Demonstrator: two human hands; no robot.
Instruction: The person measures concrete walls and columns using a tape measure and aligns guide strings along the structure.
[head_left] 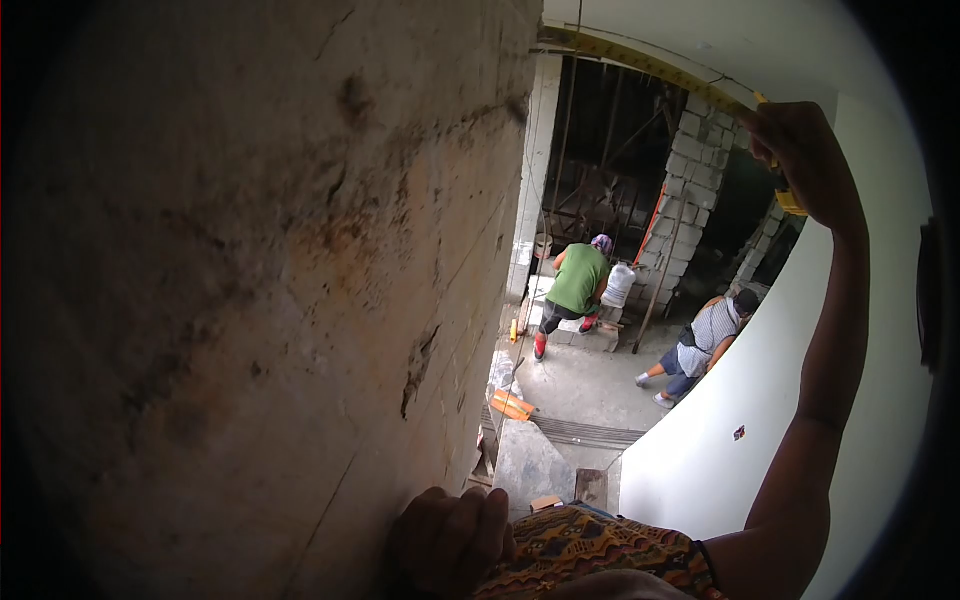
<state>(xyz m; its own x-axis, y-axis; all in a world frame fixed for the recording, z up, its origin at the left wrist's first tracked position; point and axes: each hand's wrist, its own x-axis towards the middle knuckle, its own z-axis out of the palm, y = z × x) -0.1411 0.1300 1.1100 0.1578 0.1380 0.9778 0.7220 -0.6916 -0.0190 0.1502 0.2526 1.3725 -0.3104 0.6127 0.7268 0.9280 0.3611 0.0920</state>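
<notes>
In the upper right my right hand (805, 160) is raised and closed around a tape measure, whose yellow case (791, 203) shows below the fingers. Its yellow blade (650, 65) runs out leftward, just below the white ceiling, to the edge of the stained concrete wall (330, 250). Low in the view, my left hand (455, 530) lies against that wall with its fingers curled. Whatever those fingers hold, if anything, is hidden.
A person in a green top (580, 278) bends over blocks below, near a white sack (619, 286). Another person in a striped top (715, 330) crouches by the white wall (730, 480). Block columns (685, 180), orange pieces (513, 405) and long bars (590, 434) are also there.
</notes>
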